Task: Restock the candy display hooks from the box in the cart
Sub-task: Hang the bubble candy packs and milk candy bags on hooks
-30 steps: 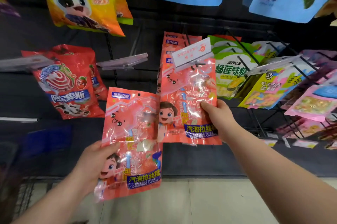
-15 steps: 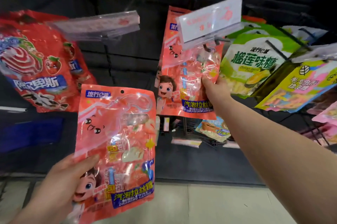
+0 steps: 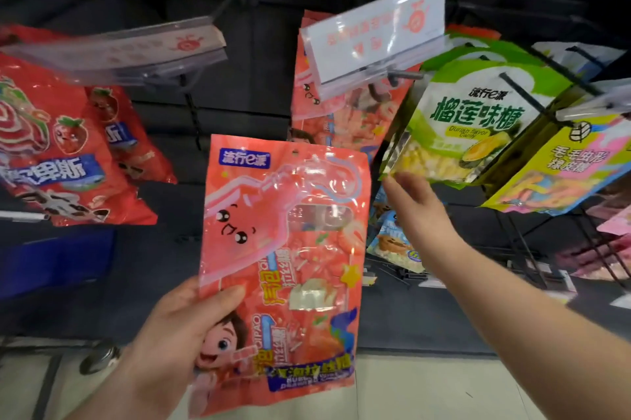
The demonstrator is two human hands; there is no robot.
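My left hand [image 3: 170,337] grips a pink candy bag [image 3: 286,248] by its lower left edge and holds it upright in the middle of the view. Behind it, more of the same pink bags [image 3: 327,112] hang on a display hook [image 3: 403,76] under a clear price tag holder [image 3: 372,40]. My right hand [image 3: 420,214] hovers with loosely spread fingers and nothing in it, just right of the held bag, below the hook and close to the lower corner of the green durian candy bag [image 3: 471,125]. The box and cart are out of view.
Red strawberry candy bags [image 3: 58,153] hang at the left below another tag holder [image 3: 119,50]. A yellow and pink bag [image 3: 563,166] hangs at the right on black wire hooks. More bags lie on a lower rack [image 3: 396,245]. Pale floor tiles [image 3: 409,389] run below.
My right hand has let go of the hanging pink bag and dropped lower to the right. My left hand has brought its bag right and up, toward the hook.
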